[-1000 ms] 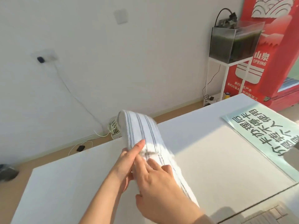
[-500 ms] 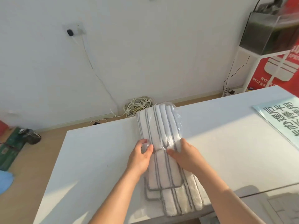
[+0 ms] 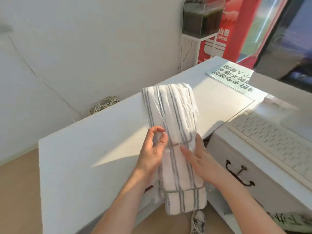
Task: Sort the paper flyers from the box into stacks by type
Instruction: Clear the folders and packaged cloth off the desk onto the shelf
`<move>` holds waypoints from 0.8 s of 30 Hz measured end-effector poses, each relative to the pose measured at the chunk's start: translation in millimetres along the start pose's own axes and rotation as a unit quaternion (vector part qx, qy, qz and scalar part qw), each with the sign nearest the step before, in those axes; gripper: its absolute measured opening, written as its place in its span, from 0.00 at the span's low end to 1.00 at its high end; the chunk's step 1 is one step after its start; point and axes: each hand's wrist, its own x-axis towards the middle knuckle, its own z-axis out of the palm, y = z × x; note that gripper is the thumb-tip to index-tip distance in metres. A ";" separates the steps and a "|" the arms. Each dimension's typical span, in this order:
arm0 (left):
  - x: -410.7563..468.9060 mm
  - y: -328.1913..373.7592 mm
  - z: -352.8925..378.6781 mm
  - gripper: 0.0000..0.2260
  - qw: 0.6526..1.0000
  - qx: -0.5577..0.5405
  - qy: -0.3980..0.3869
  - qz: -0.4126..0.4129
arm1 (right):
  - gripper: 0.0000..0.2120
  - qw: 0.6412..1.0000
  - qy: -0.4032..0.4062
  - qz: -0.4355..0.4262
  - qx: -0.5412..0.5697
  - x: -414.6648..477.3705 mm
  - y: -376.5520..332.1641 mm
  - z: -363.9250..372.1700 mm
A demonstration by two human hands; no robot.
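Observation:
I hold a long bundle of white mop pads with grey stripes (image 3: 177,119), wrapped in clear plastic, above the near edge of the white table (image 3: 101,141). Its lower end hangs past the table edge. My left hand (image 3: 152,154) pinches the plastic at the bundle's left side with thumb and fingertips. My right hand (image 3: 199,159) grips the right side, fingers lying across the striped face. A pale green flyer (image 3: 231,78) with large dark characters lies flat at the table's far right. No box is in sight.
A white keyboard (image 3: 270,142) sits on a lower white cabinet with dark drawer handles (image 3: 239,176) to the right. Another printed sheet (image 3: 287,223) shows at bottom right. Behind stand a fish tank (image 3: 200,17) and a red cooler (image 3: 236,27). Coiled cable (image 3: 104,103) lies on the floor.
The bundle has come toward me and to the table's near edge, its lower end now hanging over it. Both hands stay at its middle. My view has swung right.

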 end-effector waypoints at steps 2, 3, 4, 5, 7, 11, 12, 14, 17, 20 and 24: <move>-20.2 7.2 18.8 0.08 1.000 0.001 -0.017 -0.001 | 0.23 0.997 0.050 -0.020 0.056 -32.5 8.2 -6.6; -31.9 8.2 28.2 0.13 1.000 -0.017 -0.023 -0.006 | 0.22 0.995 0.070 -0.027 0.071 -48.2 13.5 -10.3; -44.5 8.4 37.0 0.19 0.998 -0.049 -0.025 -0.016 | 0.22 0.993 0.084 -0.022 0.080 -64.1 18.2 -14.7; -57.3 6.6 45.2 0.26 0.995 -0.087 -0.028 -0.039 | 0.21 0.992 0.092 -0.016 0.089 -80.1 22.0 -18.6; -83.4 1.8 62.6 0.33 0.982 -0.153 -0.038 -0.109 | 0.20 0.989 0.103 -0.005 0.104 -112.5 30.3 -27.7; -132.9 -9.5 100.0 0.21 0.958 -0.194 -0.102 -0.187 | 0.21 0.989 0.123 0.002 0.084 -169.3 55.5 -44.4; -144.8 -14.7 108.2 0.22 0.955 -0.195 -0.111 -0.193 | 0.21 0.989 0.122 0.000 0.079 -180.8 64.4 -47.9; -169.6 -32.2 125.0 0.23 0.949 -0.205 -0.116 -0.208 | 0.19 0.992 0.104 0.007 0.065 -202.2 85.3 -53.4; -206.6 -68.1 139.5 0.20 0.942 -0.217 -0.055 -0.249 | 0.26 0.997 0.043 0.048 0.041 -228.1 122.3 -53.5; -232.7 -111.2 135.0 0.20 0.931 -0.215 0.034 -0.293 | 0.38 0.995 -0.037 0.090 -0.005 -233.5 155.7 -37.7; -239.0 -155.5 88.5 0.25 0.937 -0.155 0.103 -0.296 | 0.26 0.973 -0.127 0.151 0.121 -210.3 179.6 13.9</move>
